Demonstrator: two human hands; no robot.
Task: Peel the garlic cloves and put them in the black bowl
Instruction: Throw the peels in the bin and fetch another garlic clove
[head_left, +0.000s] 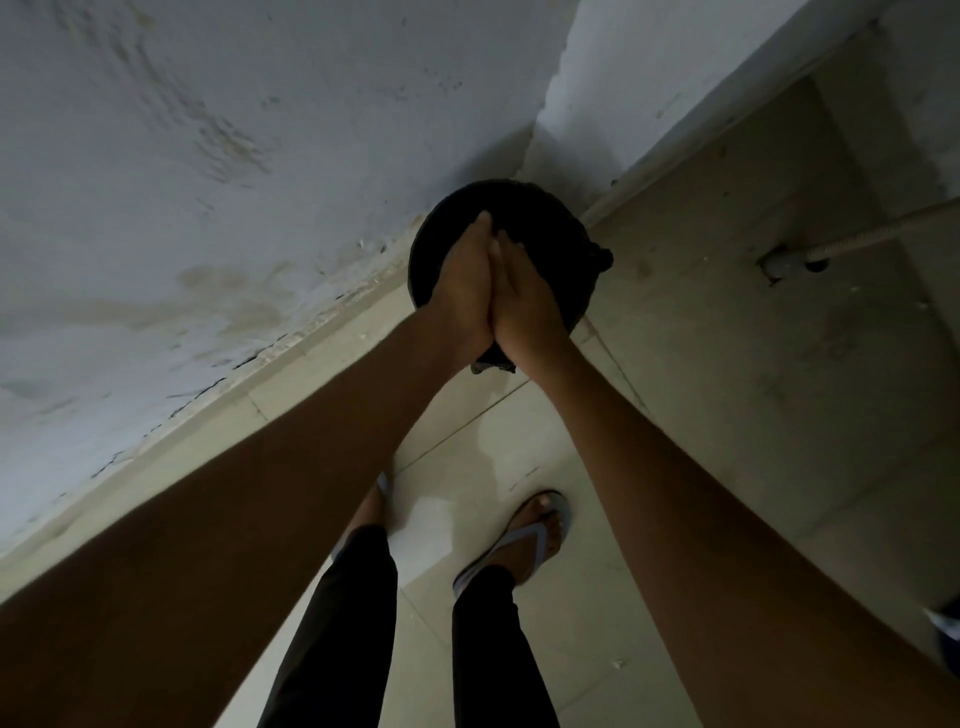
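Note:
A black round container (550, 218) stands on the tiled floor in the corner of the room, below my hands. My left hand (462, 286) and my right hand (527, 293) are pressed palm to palm over it, with the fingers straight and pointing away from me. Both hands cover most of the container's opening. No garlic clove or peel shows. Anything between the palms or inside the container is hidden.
A stained white wall (208, 156) runs along the left and meets the beige floor tiles (727, 364). A grey pipe with a hose (800, 254) comes out low on the right. My feet in sandals (530, 540) stand near the container.

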